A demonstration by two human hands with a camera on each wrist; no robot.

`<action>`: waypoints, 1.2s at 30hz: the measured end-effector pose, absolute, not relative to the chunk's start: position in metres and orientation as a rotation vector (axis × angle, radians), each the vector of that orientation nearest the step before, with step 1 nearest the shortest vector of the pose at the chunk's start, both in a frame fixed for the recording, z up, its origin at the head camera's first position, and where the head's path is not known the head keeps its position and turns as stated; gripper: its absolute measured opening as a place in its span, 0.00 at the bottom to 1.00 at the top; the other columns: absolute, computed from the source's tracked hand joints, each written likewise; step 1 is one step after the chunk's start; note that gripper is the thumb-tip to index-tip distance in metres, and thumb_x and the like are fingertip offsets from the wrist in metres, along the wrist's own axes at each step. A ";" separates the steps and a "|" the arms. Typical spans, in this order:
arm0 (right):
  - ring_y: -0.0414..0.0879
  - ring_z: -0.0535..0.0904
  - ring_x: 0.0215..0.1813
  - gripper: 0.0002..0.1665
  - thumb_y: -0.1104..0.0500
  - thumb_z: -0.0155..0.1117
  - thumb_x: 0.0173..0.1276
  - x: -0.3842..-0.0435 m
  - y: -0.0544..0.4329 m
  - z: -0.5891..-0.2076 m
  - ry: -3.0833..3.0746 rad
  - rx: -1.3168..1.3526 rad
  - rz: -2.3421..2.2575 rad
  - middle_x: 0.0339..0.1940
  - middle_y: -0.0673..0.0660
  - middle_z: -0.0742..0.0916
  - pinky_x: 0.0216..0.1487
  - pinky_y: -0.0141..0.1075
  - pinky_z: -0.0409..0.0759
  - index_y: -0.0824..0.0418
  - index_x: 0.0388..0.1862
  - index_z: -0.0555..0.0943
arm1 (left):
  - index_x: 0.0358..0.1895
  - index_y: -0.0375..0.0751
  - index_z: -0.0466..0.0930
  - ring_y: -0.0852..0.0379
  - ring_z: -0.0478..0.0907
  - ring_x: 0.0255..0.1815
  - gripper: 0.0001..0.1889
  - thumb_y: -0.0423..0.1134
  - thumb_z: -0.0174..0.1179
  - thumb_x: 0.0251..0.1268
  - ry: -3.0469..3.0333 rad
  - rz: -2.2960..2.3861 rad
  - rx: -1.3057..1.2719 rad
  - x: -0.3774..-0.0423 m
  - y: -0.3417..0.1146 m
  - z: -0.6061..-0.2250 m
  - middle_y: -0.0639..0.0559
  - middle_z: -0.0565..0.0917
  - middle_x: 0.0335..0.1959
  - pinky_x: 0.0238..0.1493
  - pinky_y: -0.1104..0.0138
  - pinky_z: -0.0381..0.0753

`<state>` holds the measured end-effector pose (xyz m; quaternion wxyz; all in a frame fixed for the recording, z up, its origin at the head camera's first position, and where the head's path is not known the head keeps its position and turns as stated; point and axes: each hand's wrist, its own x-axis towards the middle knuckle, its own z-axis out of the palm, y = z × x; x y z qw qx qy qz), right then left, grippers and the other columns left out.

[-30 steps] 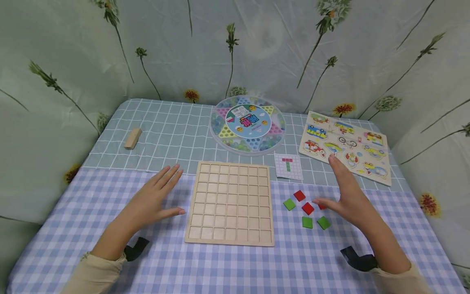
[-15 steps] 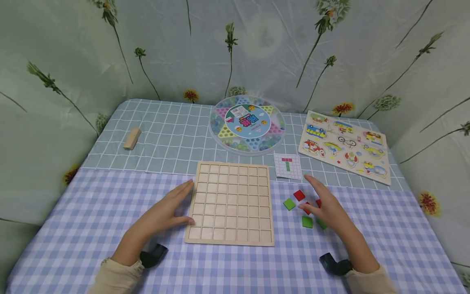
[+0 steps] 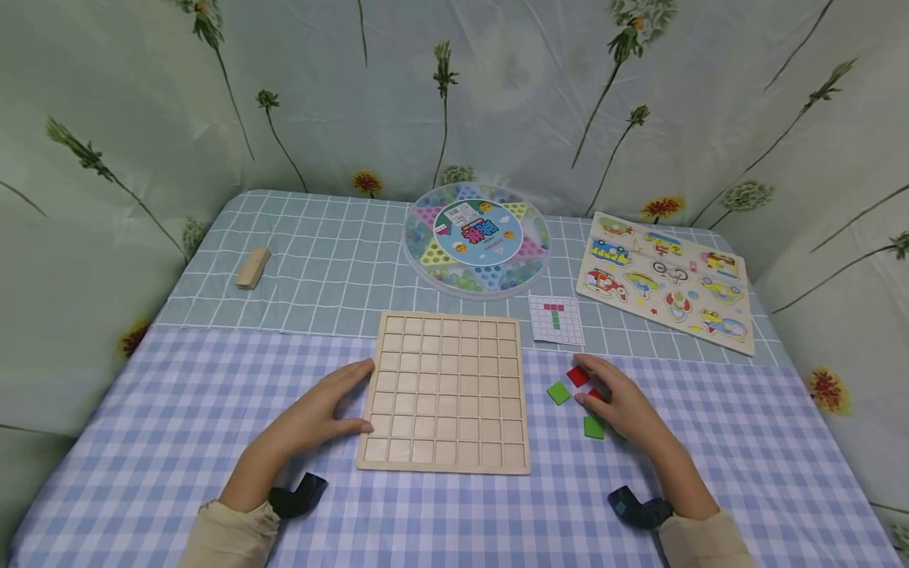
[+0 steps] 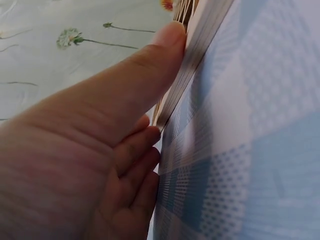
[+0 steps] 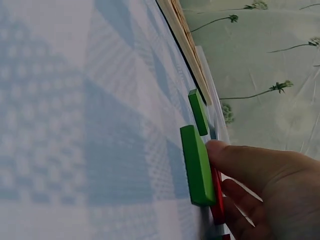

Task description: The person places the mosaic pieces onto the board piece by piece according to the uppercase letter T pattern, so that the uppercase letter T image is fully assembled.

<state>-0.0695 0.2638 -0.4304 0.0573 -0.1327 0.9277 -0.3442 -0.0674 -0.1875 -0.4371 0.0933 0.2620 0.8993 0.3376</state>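
A square wooden grid board (image 3: 447, 394) lies flat on the checked cloth. My left hand (image 3: 316, 414) is at its left edge, fingers extended; in the left wrist view the thumb (image 4: 145, 62) meets the board's side. To the right of the board, my right hand (image 3: 628, 406) is low over small square tiles, thumb and index finger spread apart. A red tile (image 3: 578, 376) lies by the index fingertip, and a green tile (image 3: 559, 393) is left of the thumb. Another green tile (image 3: 593, 427) lies below. The hand partly covers other tiles. In the right wrist view, the thumb tip overlaps a red tile (image 5: 218, 200).
A card (image 3: 556, 321) printed with a red and green T pattern lies beyond the tiles. Farther back are a round marble game box (image 3: 477, 241) and a wooden vehicle puzzle (image 3: 667, 280). A small wooden block (image 3: 252, 268) sits at the back left.
My left hand has moved right and reached the board's left edge. My right hand has come left and down over the tiles, covering some of them. The board and tiles have stayed put.
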 end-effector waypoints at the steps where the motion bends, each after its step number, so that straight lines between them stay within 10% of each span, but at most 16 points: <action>1: 0.57 0.66 0.60 0.33 0.65 0.63 0.59 -0.070 0.264 -0.432 2.812 -0.401 -1.047 0.60 0.64 0.71 0.58 0.50 0.64 0.66 0.63 0.65 | 0.68 0.35 0.53 0.42 0.53 0.66 0.47 0.54 0.65 0.48 2.672 1.003 0.794 -0.067 -0.188 -0.437 0.40 0.58 0.66 0.62 0.50 0.54; 25: 0.54 0.71 0.47 0.20 0.64 0.62 0.60 -0.075 0.255 -0.427 2.906 -0.243 -1.045 0.49 0.62 0.75 0.48 0.51 0.72 0.62 0.53 0.74 | 0.68 0.38 0.55 0.44 0.52 0.67 0.45 0.54 0.64 0.49 2.660 1.030 0.788 -0.068 -0.188 -0.441 0.44 0.58 0.67 0.62 0.50 0.52; 36: 0.51 0.72 0.46 0.20 0.66 0.65 0.57 -0.097 0.215 -0.403 2.969 -0.561 -1.422 0.46 0.57 0.78 0.44 0.46 0.72 0.64 0.50 0.78 | 0.68 0.36 0.55 0.44 0.52 0.66 0.44 0.53 0.64 0.50 2.669 1.029 0.825 -0.067 -0.190 -0.441 0.43 0.58 0.67 0.62 0.50 0.52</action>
